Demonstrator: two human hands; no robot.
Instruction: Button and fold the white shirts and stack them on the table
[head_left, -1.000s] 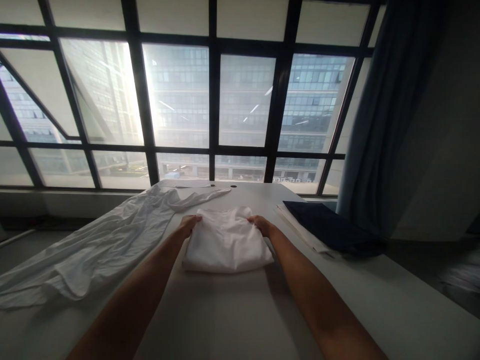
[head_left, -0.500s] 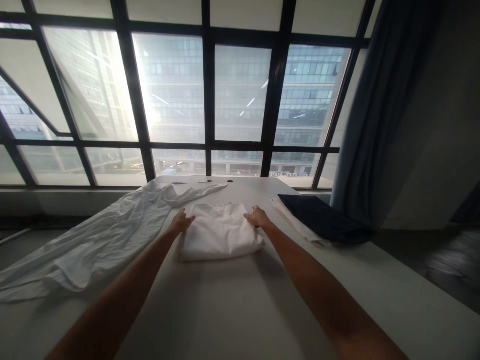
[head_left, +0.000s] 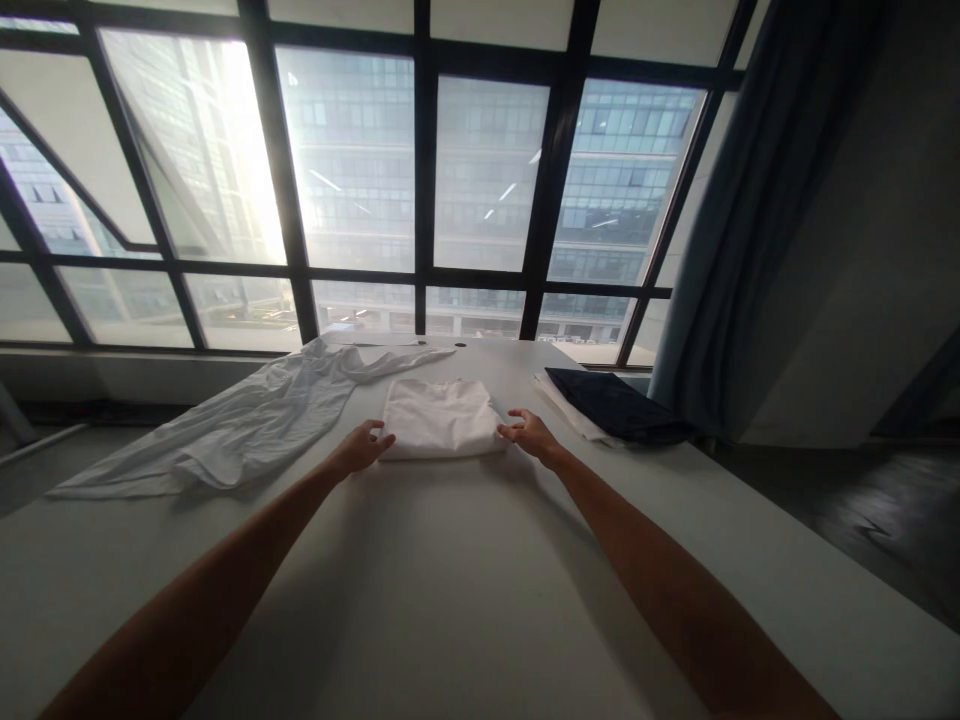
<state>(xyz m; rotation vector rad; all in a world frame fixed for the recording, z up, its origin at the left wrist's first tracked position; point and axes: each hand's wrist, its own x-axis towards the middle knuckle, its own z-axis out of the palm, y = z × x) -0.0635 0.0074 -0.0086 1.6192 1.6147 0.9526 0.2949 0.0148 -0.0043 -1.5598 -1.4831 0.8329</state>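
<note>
A folded white garment lies flat near the far middle of the white table. My left hand hovers at its near left corner with the fingers apart, holding nothing. At the near right corner is my right hand, also with spread fingers and nothing in it. Both hands are close to the cloth's edge, and whether the fingertips touch it cannot be made out.
A loose, crumpled white garment sprawls over the table's left side. A folded dark garment rests on a white one at the right edge. Large windows stand behind the table, and a dark curtain hangs at the right.
My hands held the folded garment's far corners, laid it flat, then let go and drew back toward its near corners. The view has pulled back from the table.
</note>
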